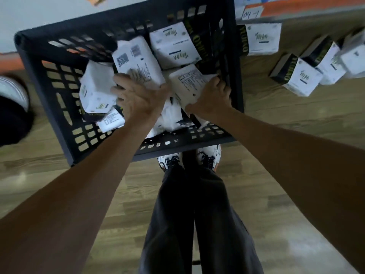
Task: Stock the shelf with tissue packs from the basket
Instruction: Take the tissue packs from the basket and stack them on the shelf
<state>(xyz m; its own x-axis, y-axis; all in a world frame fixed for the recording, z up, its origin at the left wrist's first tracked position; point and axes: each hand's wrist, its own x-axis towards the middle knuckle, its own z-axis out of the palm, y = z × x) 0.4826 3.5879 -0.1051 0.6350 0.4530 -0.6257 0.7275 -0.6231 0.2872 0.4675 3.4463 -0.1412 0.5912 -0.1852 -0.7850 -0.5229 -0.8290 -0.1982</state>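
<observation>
Presently, both hands are working inside the basket (31,62). The left hand (138,99) is grasping a white tissue pack (138,60) with its printed back facing up, fingers curled over the pack's near end, around the basket's middle. The right hand (211,97) is clamping a second pack (187,82) from its right side, close against the basket's right wall. Neither pack is clearly lifting free yet; both are lying among the others.

Around the hands, more packs are waiting: one (173,46) is lying near the far right corner, another (94,89) is leaning by the left wall, and several more are showing underneath toward the near edge. An exact count is not possible.

Beyond the right wall, stocked packs (302,78) are sitting in a loose row below the shelf rail (296,8), which is carrying a handwritten label (251,13). One pack (262,38) is sitting nearest the basket.

Assessment: stocking is under way but not finishing soon. Some packs are on the shelf, while the basket is holding a good share of stock, including the two in hand.
</observation>
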